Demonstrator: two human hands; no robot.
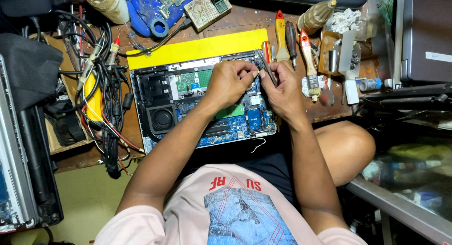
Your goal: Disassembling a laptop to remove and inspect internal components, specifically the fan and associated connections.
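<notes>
Both hands meet over the opened laptop's far right edge (202,103), left hand (228,82) pinching something too small to tell, right hand (282,87) pinching tweezers (267,68), clutter crowding the tabletop (329,110) on every side.

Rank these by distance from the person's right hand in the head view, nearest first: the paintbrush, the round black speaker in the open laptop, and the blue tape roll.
1. Paintbrush: just beside the right hand, on the workbench.
2. Round black speaker: across the open laptop, past the left hand.
3. Blue tape roll: far corner of the bench, beyond the yellow sheet.
</notes>
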